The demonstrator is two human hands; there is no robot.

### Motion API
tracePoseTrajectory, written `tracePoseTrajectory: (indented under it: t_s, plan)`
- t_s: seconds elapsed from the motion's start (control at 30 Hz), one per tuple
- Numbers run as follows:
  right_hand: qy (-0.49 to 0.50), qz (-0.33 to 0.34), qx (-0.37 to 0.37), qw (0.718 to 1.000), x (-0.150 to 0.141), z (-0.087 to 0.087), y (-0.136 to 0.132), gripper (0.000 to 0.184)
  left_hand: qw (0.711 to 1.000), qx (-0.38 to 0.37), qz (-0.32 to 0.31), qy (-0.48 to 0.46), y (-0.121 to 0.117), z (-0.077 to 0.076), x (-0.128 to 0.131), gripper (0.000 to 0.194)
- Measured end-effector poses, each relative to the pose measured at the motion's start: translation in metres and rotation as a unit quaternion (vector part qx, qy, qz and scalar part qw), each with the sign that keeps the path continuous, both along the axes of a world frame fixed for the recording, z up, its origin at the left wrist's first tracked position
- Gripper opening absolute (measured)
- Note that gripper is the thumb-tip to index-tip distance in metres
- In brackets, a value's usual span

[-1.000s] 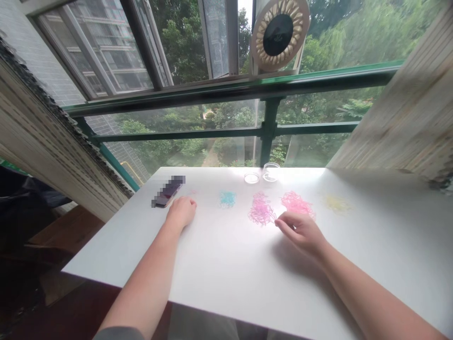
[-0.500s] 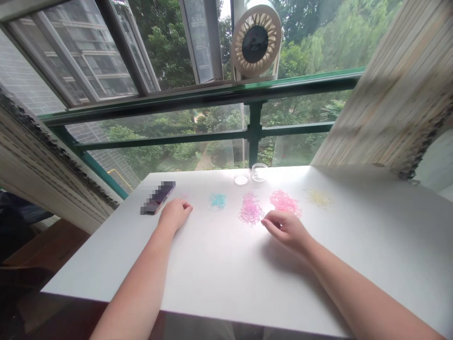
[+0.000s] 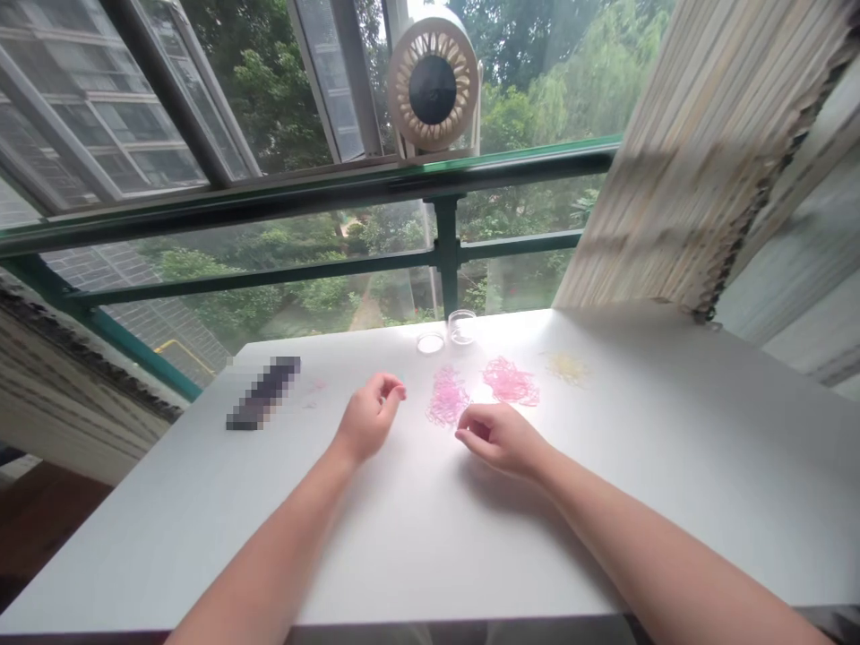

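Observation:
My left hand [image 3: 368,419] is above the white table with its fingers curled and thumb near the forefinger; whatever it holds, if anything, is too small to see. It covers the spot of the blue pile. My right hand [image 3: 503,439] is closed in a pinch at the near right edge of a pile of purple rubber bands [image 3: 447,396]. What lies between its fingertips cannot be made out. Just beyond it spreads a pile of pink rubber bands [image 3: 511,382]. Farther right lies a thin scatter of yellow rubber bands [image 3: 566,366].
Toward the back edge of the white table [image 3: 403,546] stand a clear round container [image 3: 462,328] and a clear lid [image 3: 430,343]. A blurred-out phone [image 3: 263,394] lies at left, with a few pinkish bands [image 3: 315,386] beside it. A round fan [image 3: 434,88] stands by the window.
My left hand has moved right, from beside the phone to in front of the blue pile, hiding it. My right hand stays pinched by the purple pile. The view has turned right.

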State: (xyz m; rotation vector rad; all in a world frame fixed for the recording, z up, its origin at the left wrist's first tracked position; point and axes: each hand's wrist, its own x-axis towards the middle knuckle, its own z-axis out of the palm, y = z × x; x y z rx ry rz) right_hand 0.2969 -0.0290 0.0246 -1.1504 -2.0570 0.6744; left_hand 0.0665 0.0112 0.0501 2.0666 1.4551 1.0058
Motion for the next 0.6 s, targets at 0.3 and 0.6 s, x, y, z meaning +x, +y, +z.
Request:
tracePoseTrajectory:
  t_s: [0.3, 0.6]
  plan:
    - [0.1, -0.031, 0.021, 0.994, -0.004, 0.001, 0.001, 0.012, 0.952, -0.063, -0.12, -0.274, -0.023, -0.026, 0.06, 0.018]
    - [0.123, -0.021, 0.067, 0.99, -0.006, 0.0, -0.001, 0.004, 0.939, -0.099, -0.14, -0.298, -0.027, -0.032, 0.062, 0.02]
